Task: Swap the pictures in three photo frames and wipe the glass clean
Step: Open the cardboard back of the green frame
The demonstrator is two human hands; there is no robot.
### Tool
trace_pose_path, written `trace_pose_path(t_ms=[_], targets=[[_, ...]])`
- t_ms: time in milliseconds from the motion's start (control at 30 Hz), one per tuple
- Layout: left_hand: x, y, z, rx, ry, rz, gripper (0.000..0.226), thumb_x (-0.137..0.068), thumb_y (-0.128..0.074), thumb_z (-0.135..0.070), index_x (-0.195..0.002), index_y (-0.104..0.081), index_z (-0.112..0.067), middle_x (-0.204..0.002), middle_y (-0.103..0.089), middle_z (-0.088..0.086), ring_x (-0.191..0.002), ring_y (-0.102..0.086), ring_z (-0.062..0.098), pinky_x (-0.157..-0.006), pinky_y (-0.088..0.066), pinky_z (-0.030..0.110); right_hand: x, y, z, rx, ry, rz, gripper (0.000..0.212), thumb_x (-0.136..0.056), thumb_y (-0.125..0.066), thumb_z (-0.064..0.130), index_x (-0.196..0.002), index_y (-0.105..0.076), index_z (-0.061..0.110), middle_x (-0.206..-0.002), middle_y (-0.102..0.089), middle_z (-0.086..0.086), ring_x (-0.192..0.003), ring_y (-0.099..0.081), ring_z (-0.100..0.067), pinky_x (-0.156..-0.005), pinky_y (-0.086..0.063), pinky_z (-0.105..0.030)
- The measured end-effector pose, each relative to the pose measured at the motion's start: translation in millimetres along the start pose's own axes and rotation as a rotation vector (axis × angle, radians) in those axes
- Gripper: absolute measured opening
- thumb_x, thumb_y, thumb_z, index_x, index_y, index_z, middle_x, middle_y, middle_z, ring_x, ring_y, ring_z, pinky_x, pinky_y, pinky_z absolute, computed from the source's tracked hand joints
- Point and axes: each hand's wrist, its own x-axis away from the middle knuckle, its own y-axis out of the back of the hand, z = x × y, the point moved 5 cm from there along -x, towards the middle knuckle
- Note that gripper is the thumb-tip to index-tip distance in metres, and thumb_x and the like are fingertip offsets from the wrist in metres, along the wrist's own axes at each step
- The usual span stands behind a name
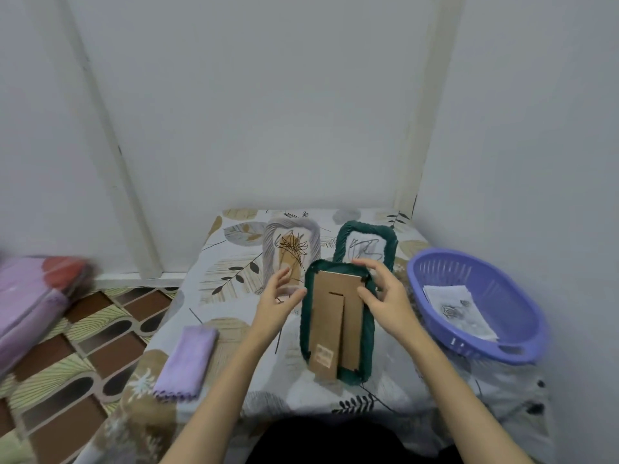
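step: opening the back of the dark green frame [336, 318], lying face down mid-tabletop, cardboard backing [335, 316] and stand strip up. Judged: backing removal, picture not yet out.
left hand [279, 296]: at the frame's upper left corner, fingers loosely spread, thumb tip near or on the rim; no clear grip, contact hard to tell.
right hand [382, 293]: at the frame's upper right corner, fingers curled over the top edge, thumb on the backing; looks like it pinches the rim there.
other frames: grey frame [290, 252] with leaf sketch, face up near the far edge, left of centre; second green frame [366, 247] with line sketch, face up just beside it toward the far right corner. Both untouched, partly behind the hands.
cloth: folded purple cloth [187, 361] near the left edge of the tabletop, well apart from the frames.
spare pictures: paper prints [459, 309] inside the purple basket [435, 262] at the right edge.
progress: early, judged; no glass wiping in hand.
next move: likely free the retaining tabs at the corners, lift the backing off, pull the picture. Needs fingertip work; steady the frame with the other hand.
risk: glass may slide out when the backing lifts.
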Motion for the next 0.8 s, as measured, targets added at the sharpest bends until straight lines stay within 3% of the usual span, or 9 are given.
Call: trace_pose_path(t_ms=[67,133,267,367,400,533,633,700,800], targets=[[1,-6,5,0.063,0.046,0.043,0.061,-0.088,-0.059,-0.027,-0.142,-0.031,-0.029,-0.136,-0.043,-0.001,-0.118,-0.047,0.010,-0.095,-0.041,0.022,-1,2,-5,-0.067,-0.008,0.054,0.048,-0.089,-0.051,-0.005,-0.124,-0.051,0.027,-0.139,-0.043,0.014,-0.136,-0.029,-0.010,-0.111,-0.023,-0.027],[2,-9,4,0.095,0.037,0.064,0.057,-0.089,-0.058,-0.029,-0.140,-0.034,-0.037,-0.139,-0.041,-0.003,-0.125,-0.041,0.011,-0.106,-0.036,0.033,-1,1,-11,-0.102,-0.016,0.099,0.055,-0.088,-0.051,-0.006,-0.128,-0.048,0.031,-0.145,-0.039,0.011,-0.138,-0.025,-0.007,-0.114,-0.021,-0.028],[2,-7,-7,0.059,-0.102,0.027,0.046,-0.090,-0.057,-0.010,-0.130,-0.049,-0.031,-0.125,-0.052,-0.005,-0.103,-0.053,-0.009,-0.087,-0.046,0.012,-1,-1,-22,-0.093,-0.039,0.102,0.051,-0.089,-0.052,-0.004,-0.126,-0.050,0.031,-0.143,-0.039,0.013,-0.135,-0.025,-0.003,-0.114,-0.019,-0.028],[-2,-3,-7,-0.014,-0.162,0.001,0.038,-0.090,-0.056,-0.007,-0.121,-0.058,-0.027,-0.121,-0.060,0.004,-0.104,-0.059,0.012,-0.089,-0.052,0.026,-2,-2,-26,-0.061,-0.046,0.075,0.043,-0.090,-0.053,0.001,-0.119,-0.052,0.033,-0.133,-0.042,0.015,-0.125,-0.029,-0.004,-0.103,-0.026,-0.024],[-3,-2,-7,-0.038,-0.178,0.004,0.036,-0.089,-0.057,-0.007,-0.119,-0.059,-0.026,-0.121,-0.061,0.004,-0.102,-0.061,0.014,-0.087,-0.053,0.025,-3,-2,-27,-0.049,-0.035,0.052,0.042,-0.090,-0.054,0.002,-0.118,-0.052,0.033,-0.129,-0.045,0.014,-0.123,-0.032,-0.004,-0.101,-0.030,-0.024],[-3,0,-11,-0.235,-0.306,-0.043,0.034,-0.087,-0.062,-0.011,-0.119,-0.061,-0.023,-0.108,-0.062,-0.006,-0.099,-0.058,0.011,-0.083,-0.047,0.010,-7,3,-28,0.024,0.050,-0.076,0.040,-0.087,-0.060,0.004,-0.114,-0.058,0.032,-0.115,-0.059,0.010,-0.099,-0.053,0.000,-0.090,-0.044,-0.013],[-4,0,-12,-0.368,-0.394,-0.077,0.035,-0.087,-0.061,-0.014,-0.121,-0.060,-0.023,-0.100,-0.063,-0.001,-0.087,-0.056,0.015,-0.080,-0.046,0.016,-10,6,-26,0.091,0.091,-0.107,0.036,-0.085,-0.063,0.004,-0.114,-0.062,0.025,-0.103,-0.061,0.008,-0.086,-0.055,0.002,-0.072,-0.044,-0.003],[-4,-1,-11,-0.407,-0.428,-0.097,0.033,-0.088,-0.060,-0.015,-0.121,-0.060,-0.022,-0.098,-0.062,-0.004,-0.083,-0.055,0.012,-0.079,-0.047,0.017,-12,6,-26,0.141,0.116,-0.104,0.035,-0.084,-0.065,0.007,-0.116,-0.063,0.021,-0.100,-0.062,0.005,-0.083,-0.056,0.002,-0.071,-0.045,-0.005],[-4,-3,-12,-0.420,-0.462,-0.126,0.031,-0.088,-0.060,-0.013,-0.119,-0.062,-0.019,-0.100,-0.060,-0.010,-0.084,-0.054,-0.002,-0.078,-0.044,0.008,-13,6,-28,0.200,0.174,-0.121,0.033,-0.085,-0.064,0.008,-0.117,-0.063,0.018,-0.099,-0.063,0.005,-0.083,-0.055,0.007,-0.072,-0.046,-0.007]])
